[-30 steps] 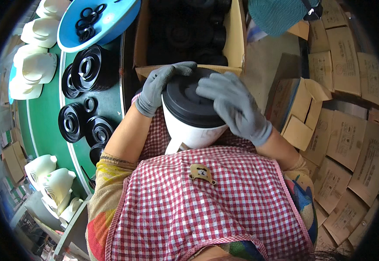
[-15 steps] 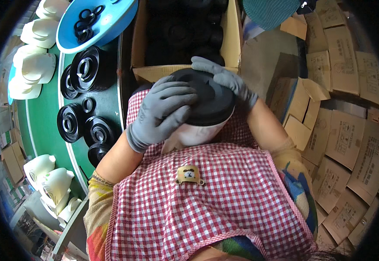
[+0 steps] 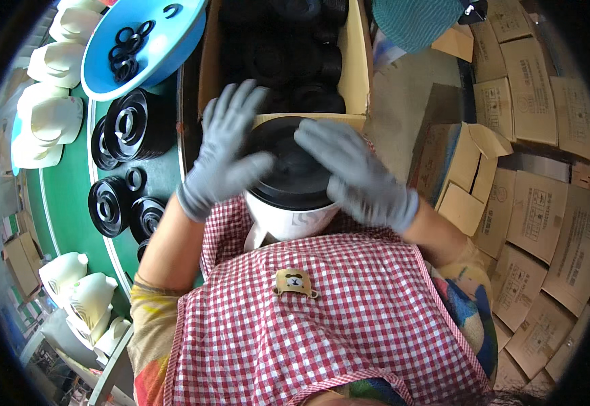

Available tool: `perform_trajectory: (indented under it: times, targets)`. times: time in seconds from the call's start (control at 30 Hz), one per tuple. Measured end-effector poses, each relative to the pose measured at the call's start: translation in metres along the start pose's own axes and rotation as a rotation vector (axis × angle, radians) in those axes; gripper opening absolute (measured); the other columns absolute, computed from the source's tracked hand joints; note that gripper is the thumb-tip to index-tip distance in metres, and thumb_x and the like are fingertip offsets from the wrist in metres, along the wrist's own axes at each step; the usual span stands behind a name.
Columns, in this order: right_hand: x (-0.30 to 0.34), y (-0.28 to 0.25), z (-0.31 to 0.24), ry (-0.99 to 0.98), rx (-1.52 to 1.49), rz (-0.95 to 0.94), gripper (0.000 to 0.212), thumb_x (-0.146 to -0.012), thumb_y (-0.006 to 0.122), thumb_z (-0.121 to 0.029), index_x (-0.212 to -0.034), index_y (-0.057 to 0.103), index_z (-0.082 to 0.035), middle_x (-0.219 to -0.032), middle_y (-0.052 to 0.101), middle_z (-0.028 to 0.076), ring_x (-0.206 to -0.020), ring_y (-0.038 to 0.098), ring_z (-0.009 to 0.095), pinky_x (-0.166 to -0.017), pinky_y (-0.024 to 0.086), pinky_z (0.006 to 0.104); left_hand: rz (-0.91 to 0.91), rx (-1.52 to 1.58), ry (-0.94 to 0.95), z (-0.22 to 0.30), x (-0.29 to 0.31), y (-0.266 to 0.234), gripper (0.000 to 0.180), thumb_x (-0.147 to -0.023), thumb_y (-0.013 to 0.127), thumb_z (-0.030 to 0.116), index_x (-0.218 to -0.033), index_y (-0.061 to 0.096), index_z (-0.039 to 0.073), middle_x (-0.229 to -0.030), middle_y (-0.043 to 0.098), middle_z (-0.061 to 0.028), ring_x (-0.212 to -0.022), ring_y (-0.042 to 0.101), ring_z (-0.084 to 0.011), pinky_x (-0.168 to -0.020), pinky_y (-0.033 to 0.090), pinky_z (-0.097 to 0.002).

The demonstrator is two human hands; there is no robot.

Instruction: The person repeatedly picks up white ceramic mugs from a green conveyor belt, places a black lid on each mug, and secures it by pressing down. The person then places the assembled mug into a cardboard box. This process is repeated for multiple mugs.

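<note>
A white plastic pitcher-shaped body (image 3: 288, 221) with a spout rests at my lap, topped by a round black base (image 3: 285, 159). My left hand (image 3: 230, 145), in a grey glove, is at the left rim of the black base with its fingers stretched upward and apart. My right hand (image 3: 359, 169), gloved the same, lies over the base's right side with fingers extended, slightly blurred. Neither hand is wrapped round anything. Parts of the base's rim are hidden beneath the gloves.
Ahead stands a carton (image 3: 362, 61) of black parts. On the green bench at left are a blue basin (image 3: 173, 68) with black rings, black round parts (image 3: 108, 203), and white shells (image 3: 54, 118). Folded cartons (image 3: 532, 88) line the right. A checked apron (image 3: 295, 325) covers my lap.
My left hand has lifted from the top of the base and spread its fingers upward. My right hand has come down and inward over the base. The white body has shifted slightly left.
</note>
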State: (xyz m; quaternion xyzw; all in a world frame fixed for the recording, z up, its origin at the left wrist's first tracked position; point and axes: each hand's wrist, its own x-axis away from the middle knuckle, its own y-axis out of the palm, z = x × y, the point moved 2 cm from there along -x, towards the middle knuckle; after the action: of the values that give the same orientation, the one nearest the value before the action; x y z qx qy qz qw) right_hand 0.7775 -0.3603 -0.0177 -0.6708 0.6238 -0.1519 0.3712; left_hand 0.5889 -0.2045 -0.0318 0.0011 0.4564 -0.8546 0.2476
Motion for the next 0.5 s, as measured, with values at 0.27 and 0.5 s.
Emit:
perform_trajectory:
  times: [0.27,0.5]
  targets:
    - [-0.006,-0.007,-0.010,-0.050,0.027,-0.157,0.084,-0.093,0.035,-0.066,-0.141,0.040,0.002,-0.142,0.042,0.026,-0.133,0.040,0.042,-0.112,0.027,0.0500,-0.098,-0.041,-0.106,-0.014,-0.009,0.004,0.084,-0.087,0.052,0.061,-0.148,0.033,0.006,-0.152,0.031,-0.0241,-0.143,0.021,-0.0452,-0.115,0.009,-0.0574]
    - [-0.017,-0.005,-0.029,-0.139,0.071,-0.321,0.100,-0.081,0.043,-0.079,-0.150,0.031,-0.008,-0.154,0.027,0.023,-0.145,0.020,0.039,-0.118,0.007,0.0529,-0.290,-0.154,-0.184,-0.040,-0.026,0.003,0.062,-0.095,0.046,0.050,-0.141,0.045,0.009,-0.146,0.040,-0.0232,-0.137,0.033,-0.0432,-0.114,0.017,-0.0554]
